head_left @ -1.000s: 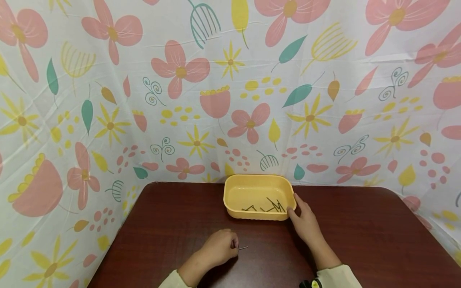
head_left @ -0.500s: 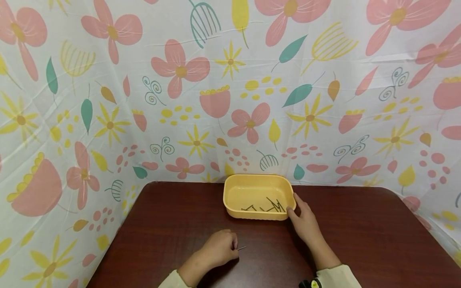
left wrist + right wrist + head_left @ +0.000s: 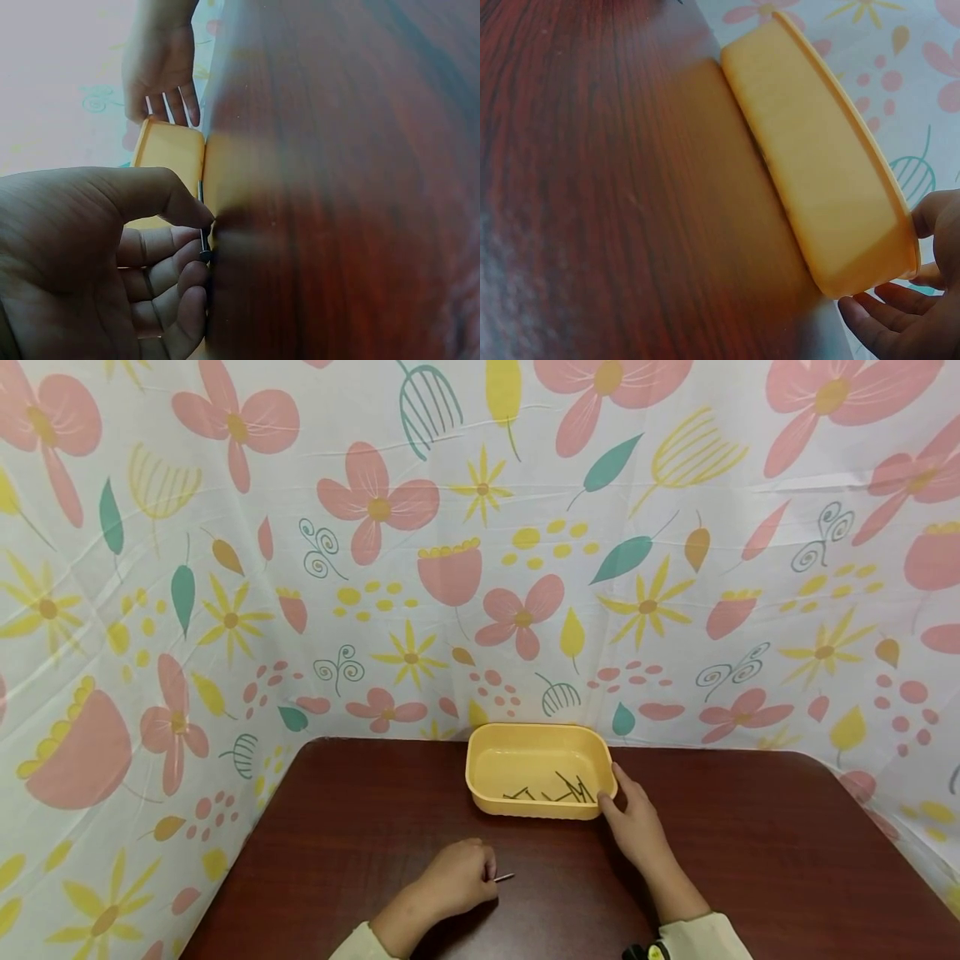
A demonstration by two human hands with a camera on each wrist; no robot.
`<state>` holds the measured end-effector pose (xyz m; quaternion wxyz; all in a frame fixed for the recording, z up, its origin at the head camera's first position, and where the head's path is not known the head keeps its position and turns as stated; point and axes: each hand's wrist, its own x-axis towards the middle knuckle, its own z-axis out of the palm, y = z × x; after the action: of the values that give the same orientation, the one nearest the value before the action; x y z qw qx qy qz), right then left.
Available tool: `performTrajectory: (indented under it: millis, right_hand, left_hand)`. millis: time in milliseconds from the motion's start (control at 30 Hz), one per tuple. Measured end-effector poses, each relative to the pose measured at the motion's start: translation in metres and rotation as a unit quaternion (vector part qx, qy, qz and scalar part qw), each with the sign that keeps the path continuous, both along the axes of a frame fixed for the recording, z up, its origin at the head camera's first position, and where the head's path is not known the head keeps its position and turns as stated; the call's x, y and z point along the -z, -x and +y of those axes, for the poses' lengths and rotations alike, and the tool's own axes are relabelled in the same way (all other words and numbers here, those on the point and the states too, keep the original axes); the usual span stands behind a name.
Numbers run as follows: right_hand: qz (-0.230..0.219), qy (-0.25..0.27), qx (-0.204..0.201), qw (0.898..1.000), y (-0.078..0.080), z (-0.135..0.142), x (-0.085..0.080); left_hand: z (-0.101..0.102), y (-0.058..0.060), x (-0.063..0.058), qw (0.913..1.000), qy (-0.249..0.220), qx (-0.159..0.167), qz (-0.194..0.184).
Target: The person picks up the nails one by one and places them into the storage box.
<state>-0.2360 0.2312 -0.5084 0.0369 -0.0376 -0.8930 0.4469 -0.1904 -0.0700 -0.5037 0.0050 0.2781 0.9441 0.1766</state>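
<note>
My left hand point(image 3: 456, 878) pinches a nail point(image 3: 506, 877) between thumb and fingers, low over the table in front of the box. In the left wrist view the nail point(image 3: 204, 241) crosses behind the thumb tip, with its flat head toward the curled fingers. A yellow plastic box point(image 3: 532, 809) stands at the table's back edge. Several loose nails point(image 3: 577, 789) lie inside, mostly toward its front right. My right hand point(image 3: 636, 827) holds the box's right end, its thumb at the rim and its other fingers along the outer wall, as the right wrist view also shows.
The dark red-brown wooden table point(image 3: 360, 810) has rounded back corners. A white cloth with printed flowers point(image 3: 480, 610) hangs close behind the table and along its left side. A dark strap with a yellow-green spot point(image 3: 657, 951) is at the right cuff.
The nail in my left fingers has shifted its angle slightly, and its tip catches the light differently. Both hands and the box have stayed nearly in place.
</note>
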Motion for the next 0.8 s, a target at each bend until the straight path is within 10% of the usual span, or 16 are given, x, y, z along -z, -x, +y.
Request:
performTrajectory:
  millis: [800]
  right_hand:
    - [-0.001,0.001,-0.001,1.0,-0.0003,-0.0004,-0.0016]
  left_hand:
    - [-0.0028,0.0056,-0.0048,0.9956,-0.071,-0.009,-0.061]
